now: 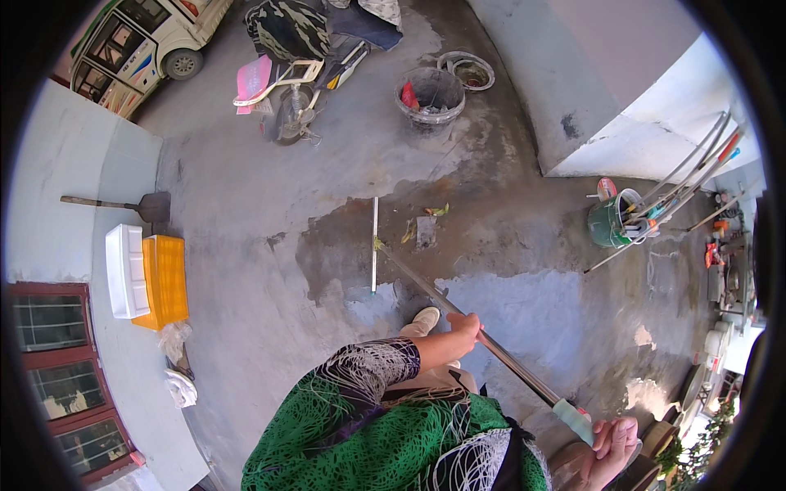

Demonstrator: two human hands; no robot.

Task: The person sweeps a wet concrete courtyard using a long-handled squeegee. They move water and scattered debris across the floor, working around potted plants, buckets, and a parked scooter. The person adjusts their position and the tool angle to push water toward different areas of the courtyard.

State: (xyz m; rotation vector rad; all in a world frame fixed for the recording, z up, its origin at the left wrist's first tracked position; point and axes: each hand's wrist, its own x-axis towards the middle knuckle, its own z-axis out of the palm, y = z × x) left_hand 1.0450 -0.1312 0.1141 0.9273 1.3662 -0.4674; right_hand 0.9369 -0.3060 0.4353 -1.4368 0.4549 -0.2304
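Observation:
A floor squeegee with a long metal pole point(515, 365) slants from lower right up to the middle of the floor. My left hand point(466, 326) is closed around the middle of this pole. Near its pale green end grip point(572, 420), my right hand point(614, 448) is closed on the top of the handle. The narrow white squeegee blade point(375, 260) rests on the floor at the edge of a wet patch point(340, 245). Just right of the blade lie a flat grey scrap point(426, 232) and yellow-green leaf bits point(438, 210).
A dark bucket point(431, 96) and a round basin point(472, 72) stand ahead. Behind them to the left is a parked two-wheeler point(295, 106), with a van point(139, 49) beyond. A green bucket point(607, 225) of poles stands right. Yellow point(166, 282) and white crates point(125, 272) line the left wall.

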